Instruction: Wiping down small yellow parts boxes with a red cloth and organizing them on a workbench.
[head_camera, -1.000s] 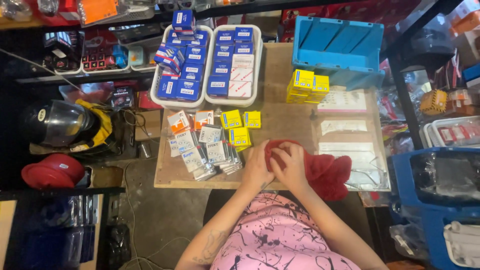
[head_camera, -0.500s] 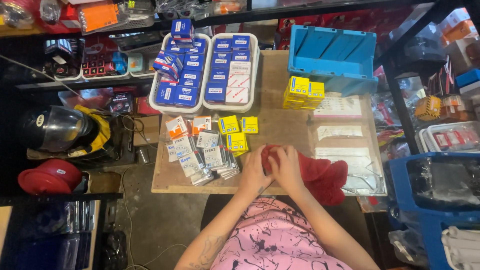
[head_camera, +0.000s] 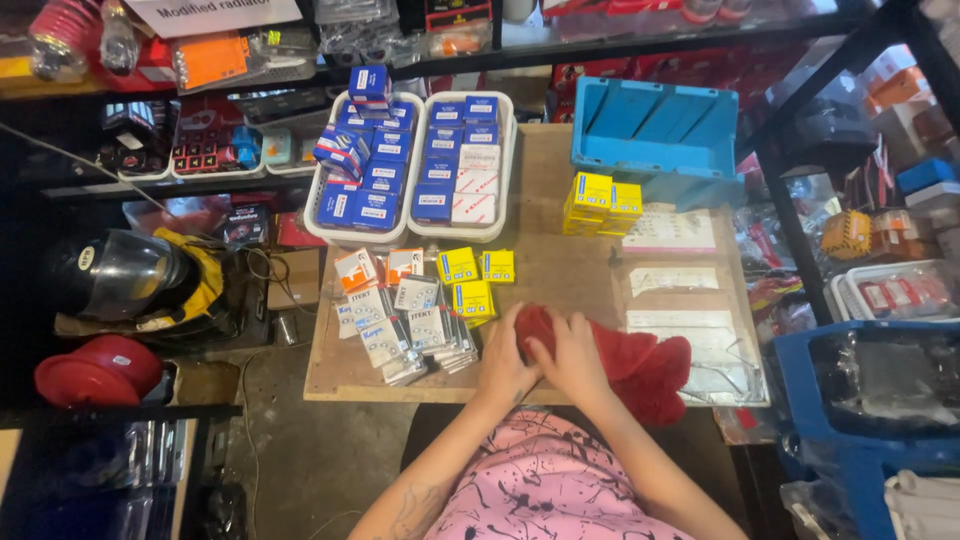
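Head view: two hands are working a red cloth (head_camera: 640, 365) at the near edge of the wooden worktop (head_camera: 560, 270).

Left hand (head_camera: 505, 360) and right hand (head_camera: 572, 358) are lying side by side on the cloth's left end, fingers curling into its folds; how tightly each grip is closing cannot be told. Small packets (head_camera: 405, 320) are sitting just left of them, yellow boxes (head_camera: 600, 200) farther back.
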